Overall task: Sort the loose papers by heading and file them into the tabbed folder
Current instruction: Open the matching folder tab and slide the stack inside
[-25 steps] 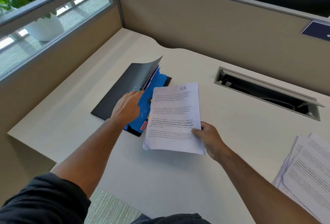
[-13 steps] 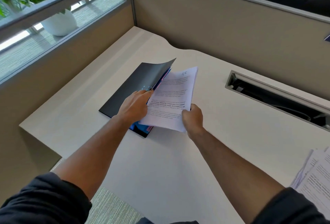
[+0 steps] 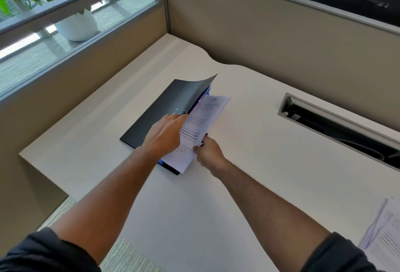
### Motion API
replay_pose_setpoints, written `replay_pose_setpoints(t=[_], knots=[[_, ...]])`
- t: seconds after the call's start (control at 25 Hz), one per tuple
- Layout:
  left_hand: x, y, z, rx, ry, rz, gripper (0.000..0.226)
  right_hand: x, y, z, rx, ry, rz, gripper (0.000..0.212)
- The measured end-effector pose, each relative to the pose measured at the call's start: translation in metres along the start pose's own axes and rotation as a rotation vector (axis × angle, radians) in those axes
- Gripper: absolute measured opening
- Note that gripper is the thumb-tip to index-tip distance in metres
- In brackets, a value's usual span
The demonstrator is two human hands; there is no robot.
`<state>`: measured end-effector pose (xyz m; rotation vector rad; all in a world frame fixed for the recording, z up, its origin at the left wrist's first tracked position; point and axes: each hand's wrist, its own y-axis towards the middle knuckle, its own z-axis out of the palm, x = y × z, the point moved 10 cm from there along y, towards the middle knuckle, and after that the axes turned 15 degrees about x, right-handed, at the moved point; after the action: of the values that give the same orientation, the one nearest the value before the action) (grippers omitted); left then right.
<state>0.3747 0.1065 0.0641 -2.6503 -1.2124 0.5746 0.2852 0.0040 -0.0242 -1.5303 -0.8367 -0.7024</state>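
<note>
A black tabbed folder [image 3: 160, 111] lies on the white desk [image 3: 249, 185], its cover lifted, with blue and pink dividers showing at the edge. My left hand [image 3: 165, 134] holds the cover up, fingers tucked under its edge. A printed sheet of paper [image 3: 203, 120] with a handwritten heading at the top sits partly inside the folder. My right hand [image 3: 207, 151] pinches the sheet's lower right edge. A stack of loose papers [image 3: 383, 235] lies at the desk's right edge.
Beige partition walls [image 3: 270, 33] close off the desk at the back and left. A cable slot [image 3: 337, 128] is cut into the desk at the right. A potted plant [image 3: 75, 24] stands behind the glass at the left.
My right hand has carried the sheet left from above the desk into the folder's opening. My left hand kept the cover lifted. The view shifted right, so the loose stack sits near the frame edge.
</note>
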Motion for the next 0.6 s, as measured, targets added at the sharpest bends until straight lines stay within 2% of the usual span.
replay_pose_setpoints(t=[0.12, 0.32, 0.44, 0.6], knots=[[0.001, 0.001, -0.001, 0.004, 0.013, -0.006, 0.057, 0.009, 0.015, 0.008, 0.029, -0.043, -0.021, 0.029], [0.001, 0.003, -0.004, -0.009, 0.003, -0.014, 0.061, 0.021, 0.041, 0.021, 0.069, -0.136, 0.033, 0.013], [-0.002, 0.002, -0.005, -0.016, 0.000, -0.017, 0.058, 0.022, 0.050, 0.029, 0.093, -0.111, 0.084, 0.027], [-0.002, 0.008, -0.005, -0.012, -0.020, 0.001, 0.052, 0.023, 0.054, 0.039, 0.134, -0.041, 0.087, 0.026]])
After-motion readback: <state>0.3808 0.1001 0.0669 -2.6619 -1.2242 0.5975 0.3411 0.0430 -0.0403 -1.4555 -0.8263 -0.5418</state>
